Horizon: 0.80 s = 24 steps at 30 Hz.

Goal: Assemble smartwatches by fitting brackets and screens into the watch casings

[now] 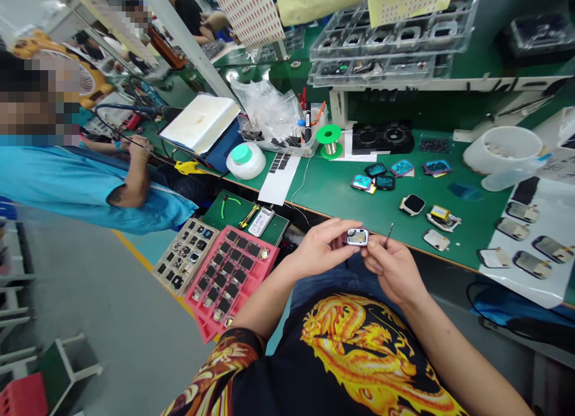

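My left hand (323, 245) grips a small smartwatch case (357, 237) by its left side, just off the bench edge. The case is rounded and rectangular, with a purplish rim and a pale grey inside turned up. My right hand (392, 266) touches the case's right side with its fingertips. Between its fingers it also pinches a thin dark metal tool (389, 233), tip pointing up; whether it is tweezers or a pick I cannot tell. Beyond the hands on the green bench lie an assembled smartwatch (412, 204), an opened watch with a yellow battery (443, 217) and a loose screen (436, 240).
Several watch screens (401, 167) with blue film lie farther back. A solder spool (330, 142), a white bottle (245, 161) and a white tub (502, 151) stand on the bench. Left are a red parts tray (236, 239) and a beige one (186, 254). A person in blue (90, 182) sits there.
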Tool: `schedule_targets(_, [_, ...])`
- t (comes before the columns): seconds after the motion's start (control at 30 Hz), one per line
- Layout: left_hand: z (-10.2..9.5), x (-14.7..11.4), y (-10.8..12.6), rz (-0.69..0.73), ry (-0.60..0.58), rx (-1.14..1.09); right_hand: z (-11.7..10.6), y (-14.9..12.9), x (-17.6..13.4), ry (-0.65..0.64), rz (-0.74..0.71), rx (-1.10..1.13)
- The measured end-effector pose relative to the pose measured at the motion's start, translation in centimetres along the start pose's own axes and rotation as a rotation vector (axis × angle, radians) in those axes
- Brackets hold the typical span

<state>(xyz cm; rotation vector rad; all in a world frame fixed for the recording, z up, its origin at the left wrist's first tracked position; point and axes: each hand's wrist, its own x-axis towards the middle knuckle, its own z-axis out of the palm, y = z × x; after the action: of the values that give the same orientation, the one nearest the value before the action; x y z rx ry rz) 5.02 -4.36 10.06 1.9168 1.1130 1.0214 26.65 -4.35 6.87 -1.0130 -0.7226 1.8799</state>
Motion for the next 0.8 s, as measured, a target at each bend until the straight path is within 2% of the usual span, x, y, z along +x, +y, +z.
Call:
schedule_targets(0.6, [-0.14,0.00,0.35,-0.018,0.028,-0.012,0.29,-0.53,-0.25,-0.033,-0.038,-0.021])
schedule_targets(0.8, [-0.06,0.02,0.09,-0.029,0.083,-0.069,0.25,-0.52,-0.28,-0.025,-0.037,-0.033])
